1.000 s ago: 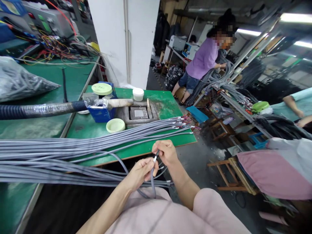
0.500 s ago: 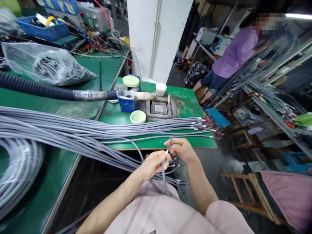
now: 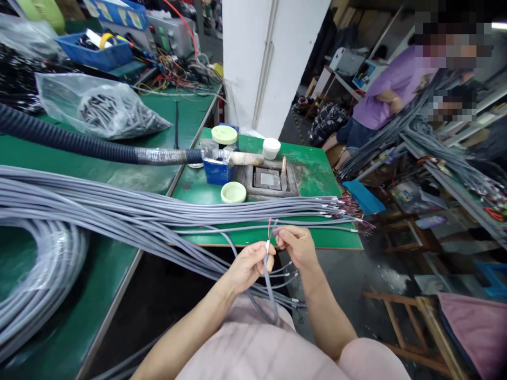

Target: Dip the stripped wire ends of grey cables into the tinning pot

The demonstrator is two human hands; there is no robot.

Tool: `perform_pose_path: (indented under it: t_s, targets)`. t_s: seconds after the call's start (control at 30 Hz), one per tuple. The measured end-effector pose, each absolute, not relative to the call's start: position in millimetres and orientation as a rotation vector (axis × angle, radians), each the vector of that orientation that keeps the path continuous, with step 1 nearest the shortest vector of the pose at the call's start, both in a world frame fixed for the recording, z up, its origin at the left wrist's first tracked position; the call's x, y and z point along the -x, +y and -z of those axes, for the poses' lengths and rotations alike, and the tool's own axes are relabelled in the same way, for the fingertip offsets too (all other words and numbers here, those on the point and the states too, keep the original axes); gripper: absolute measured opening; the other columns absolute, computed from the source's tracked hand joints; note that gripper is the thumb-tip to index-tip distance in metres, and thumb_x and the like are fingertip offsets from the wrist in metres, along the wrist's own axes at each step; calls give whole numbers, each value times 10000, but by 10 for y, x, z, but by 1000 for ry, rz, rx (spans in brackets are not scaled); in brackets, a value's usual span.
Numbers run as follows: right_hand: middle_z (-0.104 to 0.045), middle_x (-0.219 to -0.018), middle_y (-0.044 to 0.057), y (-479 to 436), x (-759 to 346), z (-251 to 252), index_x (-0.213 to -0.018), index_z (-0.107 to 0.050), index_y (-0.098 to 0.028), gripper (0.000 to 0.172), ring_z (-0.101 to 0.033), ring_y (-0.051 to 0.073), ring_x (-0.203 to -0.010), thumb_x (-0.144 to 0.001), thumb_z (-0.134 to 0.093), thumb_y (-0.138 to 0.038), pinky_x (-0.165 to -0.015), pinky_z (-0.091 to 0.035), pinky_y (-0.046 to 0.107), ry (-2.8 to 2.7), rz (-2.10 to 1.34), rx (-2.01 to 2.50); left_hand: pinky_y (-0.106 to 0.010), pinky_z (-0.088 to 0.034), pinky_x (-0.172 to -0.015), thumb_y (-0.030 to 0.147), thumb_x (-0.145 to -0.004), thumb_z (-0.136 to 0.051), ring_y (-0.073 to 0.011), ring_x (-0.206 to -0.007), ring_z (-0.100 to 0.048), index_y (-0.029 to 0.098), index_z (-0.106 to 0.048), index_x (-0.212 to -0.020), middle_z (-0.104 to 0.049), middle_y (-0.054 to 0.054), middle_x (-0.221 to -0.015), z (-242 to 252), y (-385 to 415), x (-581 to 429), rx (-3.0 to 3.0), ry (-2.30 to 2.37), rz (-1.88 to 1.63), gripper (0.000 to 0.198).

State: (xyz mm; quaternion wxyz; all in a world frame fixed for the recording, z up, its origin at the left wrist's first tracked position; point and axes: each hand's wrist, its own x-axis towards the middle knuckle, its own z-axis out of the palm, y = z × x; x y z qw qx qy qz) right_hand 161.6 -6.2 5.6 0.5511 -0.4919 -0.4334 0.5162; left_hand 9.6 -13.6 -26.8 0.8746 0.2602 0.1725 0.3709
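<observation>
My left hand (image 3: 247, 268) grips a grey sheathed cable (image 3: 268, 277) just below its stripped end. Thin coloured wires (image 3: 271, 228) stick up from that end, and my right hand (image 3: 297, 245) pinches them between its fingertips. A long bundle of grey cables (image 3: 119, 211) runs across the green workbench (image 3: 312, 179) behind my hands, with tinned tips (image 3: 344, 208) fanning out to the right. Several other cable ends (image 3: 287, 275) hang just beyond my wrists. To the left lies a grey cable coil (image 3: 39, 274) wrapped in plastic.
A metal pot in a stone block (image 3: 269, 179) stands on the bench, with a blue box and black corrugated hose (image 3: 79, 142) beside it. Jars and a green lid (image 3: 233, 192) stand nearby. A person in a purple top (image 3: 390, 89) handles cables at the right. Wooden stools stand on the floor.
My view has swung so the bench sits further right. The cable end has risen upright between my hands, and my right fingertips have closed onto its thin wires.
</observation>
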Motion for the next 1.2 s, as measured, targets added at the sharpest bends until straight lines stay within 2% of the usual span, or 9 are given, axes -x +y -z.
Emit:
perform_pose_path:
  t_s: [0.17,0.37,0.53,0.73,0.93,1.03,1.2]
  targets:
    - [-672,-691,-3,-121,-1648,-68,-920,-759,-250,144,-602,124,-617,-818,-657,-252,-598,-501,265,-1279,-859,1247,-195,-347,-513,437,-737,-752,-73,-484,-475,126,-644,-825,-568,8,-536,244,-58,-33,-458,325,-842,341]
    - [-690,-1030,52,-243,-1645,-159,-1217,-634,-308,466,-624,205,-965,-824,-588,-62,-849,-516,401,-1881,-305,975,-201,-414,-576,421,-725,-766,-90,-543,-540,122,-659,-832,-606,-5,-570,208,40,13,-417,370,-898,335]
    - [-642,-1214,83,-210,-1628,-92,-1318,-560,-307,552,-567,245,-1148,-838,-541,-34,-930,-511,458,-2109,-180,867,-200,-421,-594,417,-680,-799,-75,-565,-533,111,-684,-791,-617,-5,-623,164,84,-8,-450,488,-1003,345]
    - [-662,-1214,63,-105,-1609,17,-1337,-534,-336,578,-559,236,-1157,-847,-555,-30,-909,-533,457,-2099,-175,838,-189,-399,-543,435,-596,-843,-55,-510,-484,110,-668,-693,-577,21,-568,50,94,18,-519,637,-1119,382]
    - [-695,-1152,64,-64,-1608,32,-1265,-601,-315,535,-592,234,-1108,-838,-553,2,-877,-540,462,-2050,-281,827,-225,-469,-598,459,-591,-834,-92,-551,-561,124,-664,-676,-638,-1,-599,16,81,35,-573,721,-1154,385]
    - [-715,-1066,54,-50,-1609,-4,-1188,-648,-309,481,-625,228,-1032,-835,-553,4,-840,-541,455,-1970,-373,844,-240,-490,-648,453,-633,-808,-111,-599,-602,127,-662,-678,-675,-21,-635,47,62,21,-655,712,-1181,360]
    - [-719,-919,39,-7,-1585,-102,-1038,-703,-275,332,-643,203,-887,-835,-583,-41,-777,-527,407,-1845,-467,924,-242,-485,-647,476,-640,-793,-124,-603,-624,129,-643,-677,-703,-46,-642,62,26,2,-744,746,-1164,380]
